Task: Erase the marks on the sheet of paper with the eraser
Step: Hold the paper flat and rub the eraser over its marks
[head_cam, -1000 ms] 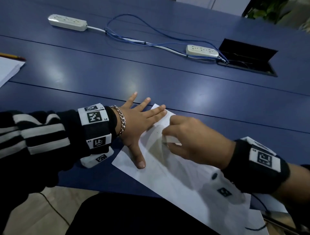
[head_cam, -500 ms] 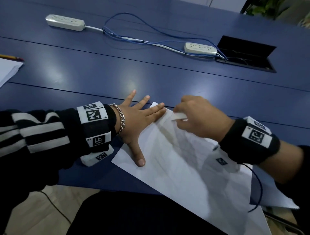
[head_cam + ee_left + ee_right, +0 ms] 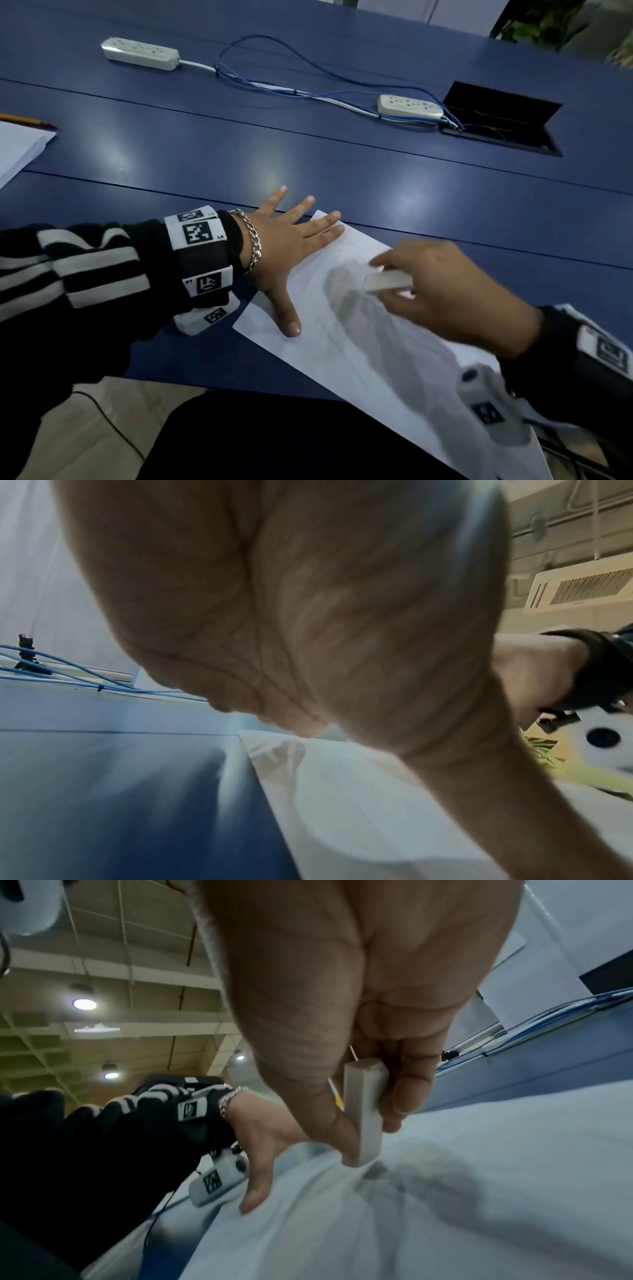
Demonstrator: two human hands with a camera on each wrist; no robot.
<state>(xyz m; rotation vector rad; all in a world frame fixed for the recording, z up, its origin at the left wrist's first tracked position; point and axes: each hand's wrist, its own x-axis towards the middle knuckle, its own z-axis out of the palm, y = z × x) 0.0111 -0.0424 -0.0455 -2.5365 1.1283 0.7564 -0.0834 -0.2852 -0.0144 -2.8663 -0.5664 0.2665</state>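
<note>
A white sheet of paper (image 3: 342, 342) lies slanted on the blue table near its front edge; faint pencil marks show near the eraser tip, blurred. My left hand (image 3: 291, 246) lies flat with spread, straight fingers on the sheet's upper-left corner, thumb on the paper. My right hand (image 3: 442, 294) pinches a white rectangular eraser (image 3: 388, 281) between thumb and fingers, over the sheet's middle. In the right wrist view the eraser (image 3: 365, 1118) stands on end with its lower tip at the paper (image 3: 445, 1231). The left wrist view shows the left palm (image 3: 308, 615) above the sheet (image 3: 359, 804).
Two white power strips (image 3: 140, 53) (image 3: 410, 107) joined by blue cables (image 3: 274, 82) lie at the back of the table. An open cable hatch (image 3: 500, 120) is at back right. A paper stack (image 3: 17, 147) and pencil (image 3: 27, 120) sit at far left.
My right hand with the eraser went from the sheet's middle up to its top corner, then back down and right. The left hand stayed flat on the corner.
</note>
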